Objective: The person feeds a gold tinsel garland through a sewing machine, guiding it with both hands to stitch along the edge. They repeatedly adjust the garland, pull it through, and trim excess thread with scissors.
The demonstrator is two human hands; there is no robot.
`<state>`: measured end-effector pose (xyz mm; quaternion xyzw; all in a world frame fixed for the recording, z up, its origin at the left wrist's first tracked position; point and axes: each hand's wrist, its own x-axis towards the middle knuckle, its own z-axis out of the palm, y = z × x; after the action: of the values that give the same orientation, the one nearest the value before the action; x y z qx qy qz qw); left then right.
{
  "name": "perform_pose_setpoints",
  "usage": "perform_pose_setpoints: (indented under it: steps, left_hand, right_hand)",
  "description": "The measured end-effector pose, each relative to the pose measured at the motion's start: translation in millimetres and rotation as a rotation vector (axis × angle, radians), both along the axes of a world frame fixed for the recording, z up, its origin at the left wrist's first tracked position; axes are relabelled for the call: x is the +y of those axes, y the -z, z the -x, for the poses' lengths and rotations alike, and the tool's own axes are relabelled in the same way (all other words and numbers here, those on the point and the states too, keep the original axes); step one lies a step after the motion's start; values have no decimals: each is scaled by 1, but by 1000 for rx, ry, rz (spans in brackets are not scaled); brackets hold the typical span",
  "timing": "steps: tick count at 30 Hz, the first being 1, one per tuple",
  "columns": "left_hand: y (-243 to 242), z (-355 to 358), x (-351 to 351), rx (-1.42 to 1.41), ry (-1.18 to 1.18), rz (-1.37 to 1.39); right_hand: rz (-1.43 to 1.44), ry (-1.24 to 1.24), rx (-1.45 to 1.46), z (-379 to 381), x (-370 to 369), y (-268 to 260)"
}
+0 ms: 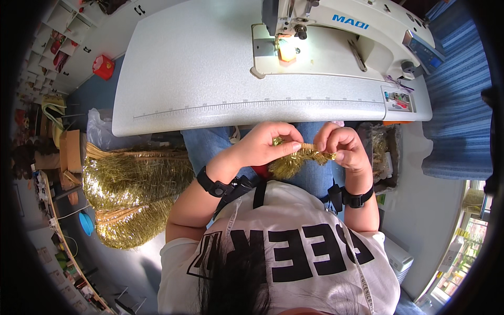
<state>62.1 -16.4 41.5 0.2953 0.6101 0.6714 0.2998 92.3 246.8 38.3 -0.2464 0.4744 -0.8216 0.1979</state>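
Above my lap I hold a short piece of gold tinsel fringe trim (pixel 289 163) with a tan band along its top edge. My left hand (pixel 267 143) pinches the band's left part between thumb and index finger. At the other end, my right hand (pixel 343 145) has its fingers and thumb closed on the trim. Glittering strands hang down over my jeans (pixel 315 171). Both hands are just short of the front edge of a white sewing machine table (pixel 189 78). On it stands a MAQI sewing machine (pixel 334 27), its lamp lit over the needle plate.
A large heap of gold fringe trim (pixel 136 181) lies to my left. Tweezers (pixel 357 55) rest on the machine bed, and a small parts tray (pixel 398 100) is set into the table's right end. Beside my right arm is a bin (pixel 388 157) with gold scraps.
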Motion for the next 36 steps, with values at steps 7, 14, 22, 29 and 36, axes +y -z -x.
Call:
perform_pose_setpoints:
  steps: [7,14,22,29,36]
  left_hand:
    - [-5,10,-30,-24,-61,80]
    - [-3,6,-65,-217,-47,82]
    - [-3,4,-93,-103,-43,63]
    - [-2,2,-109,-273,-86,141]
    - [3,0,-115,-248,-126,124]
  right_hand:
    - [180,108,-74,-8,6,11]
    - [260,168,-132,-7,12,18]
    - [327,245,-239,-2,16,27]
    - [294,303,-249,2,16,33]
    - [293,304,-256,5,21,36]
